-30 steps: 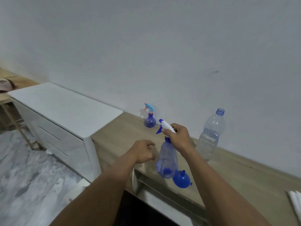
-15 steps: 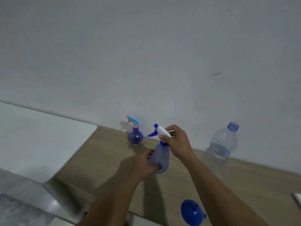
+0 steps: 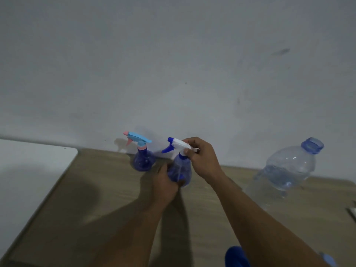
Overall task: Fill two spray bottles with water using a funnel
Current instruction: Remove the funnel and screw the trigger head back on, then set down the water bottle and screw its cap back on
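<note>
left hand wraps the blue body of the spray bottle, right hand pinches its white spray head — it stands on the wooden counter, near a second spray bottle. a hard twist could tip it into that neighbour — or the forearm could nudge the funnel. no writing legible.

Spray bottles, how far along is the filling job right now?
Done: nothing visible; neither spray bottle is open. In hand: the left hand grips the near spray bottle by its body, the right hand grips its white head, likely to unscrew it. Left: the far spray bottle stands untouched, the blue funnel lies unused at the bottom edge, and the water bottle holds water.
</note>
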Motion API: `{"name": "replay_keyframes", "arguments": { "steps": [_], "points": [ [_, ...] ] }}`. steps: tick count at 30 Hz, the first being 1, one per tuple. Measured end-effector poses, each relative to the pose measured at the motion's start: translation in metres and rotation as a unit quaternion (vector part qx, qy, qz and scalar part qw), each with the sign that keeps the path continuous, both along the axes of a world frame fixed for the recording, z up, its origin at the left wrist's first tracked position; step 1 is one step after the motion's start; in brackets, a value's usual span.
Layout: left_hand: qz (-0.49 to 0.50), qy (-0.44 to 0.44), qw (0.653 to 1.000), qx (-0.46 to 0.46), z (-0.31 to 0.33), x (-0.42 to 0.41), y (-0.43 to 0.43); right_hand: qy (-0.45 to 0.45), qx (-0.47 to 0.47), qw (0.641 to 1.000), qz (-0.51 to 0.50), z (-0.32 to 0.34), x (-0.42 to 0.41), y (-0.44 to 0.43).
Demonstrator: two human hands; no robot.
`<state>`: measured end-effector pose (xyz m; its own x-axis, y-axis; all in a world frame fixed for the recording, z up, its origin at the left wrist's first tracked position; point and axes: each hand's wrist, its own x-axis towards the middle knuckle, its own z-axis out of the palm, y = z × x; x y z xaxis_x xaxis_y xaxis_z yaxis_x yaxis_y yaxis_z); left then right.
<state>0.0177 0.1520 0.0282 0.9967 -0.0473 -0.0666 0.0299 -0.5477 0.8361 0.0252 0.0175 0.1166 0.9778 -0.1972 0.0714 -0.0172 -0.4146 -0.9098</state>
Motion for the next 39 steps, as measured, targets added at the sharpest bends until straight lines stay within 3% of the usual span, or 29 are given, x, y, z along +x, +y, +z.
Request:
{"name": "replay_keyframes", "arguments": {
  "steps": [8,14,23,32,39],
  "points": [
    [0.017,0.002,1.000,-0.011,-0.012,0.027,-0.009,0.013,-0.014,1.000,-0.015,-0.002,0.020,0.000],
    [0.009,0.020,0.999,-0.024,-0.015,0.028,-0.013,0.032,-0.119,0.992,-0.042,0.008,0.003,-0.009],
    [-0.005,-0.084,0.986,0.145,0.014,-0.024,-0.009,0.129,-0.257,0.958,-0.014,0.020,-0.072,-0.027],
    [-0.110,-0.140,0.981,0.077,0.070,-0.075,-0.059,0.168,-0.284,0.944,-0.011,0.022,-0.177,-0.066],
    [-0.200,-0.129,0.971,0.035,0.100,-0.104,-0.132,0.206,-0.301,0.929,-0.062,0.011,-0.241,-0.141]
  ]
}}
